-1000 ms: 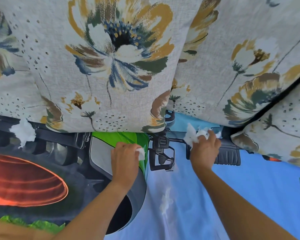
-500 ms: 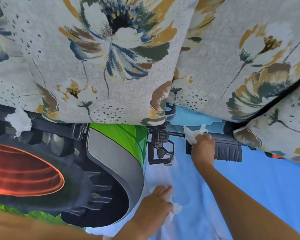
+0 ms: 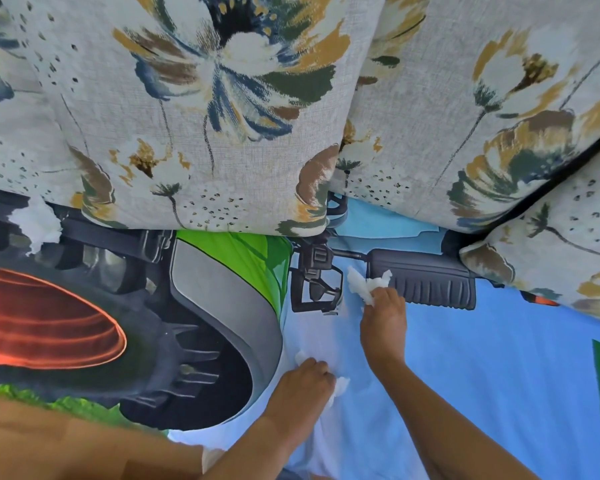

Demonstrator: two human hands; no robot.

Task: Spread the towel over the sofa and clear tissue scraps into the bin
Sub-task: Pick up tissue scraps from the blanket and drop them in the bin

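Observation:
A towel [image 3: 499, 375] printed with a tractor on a blue ground lies flat across the sofa seat. My right hand [image 3: 383, 317] grips a crumpled wad of white tissue [image 3: 364, 284] just above the towel's middle. My left hand [image 3: 303, 386] is lower on the pale part of the towel, fingers curled round small white tissue scraps [image 3: 342, 384] that stick out on both sides. Another tissue scrap [image 3: 37, 223] lies at the far left, at the foot of the cushions. No bin is in view.
Floral back cushions [image 3: 201, 109] stand along the top of the view, with another cushion [image 3: 561, 258] at the right overlapping the towel's edge. A bare leg or knee [image 3: 66, 445] fills the bottom left corner.
My left hand moved from the green patch down to the pale towel and closed round scraps there. My right hand drew back slightly from the cushions with its wad.

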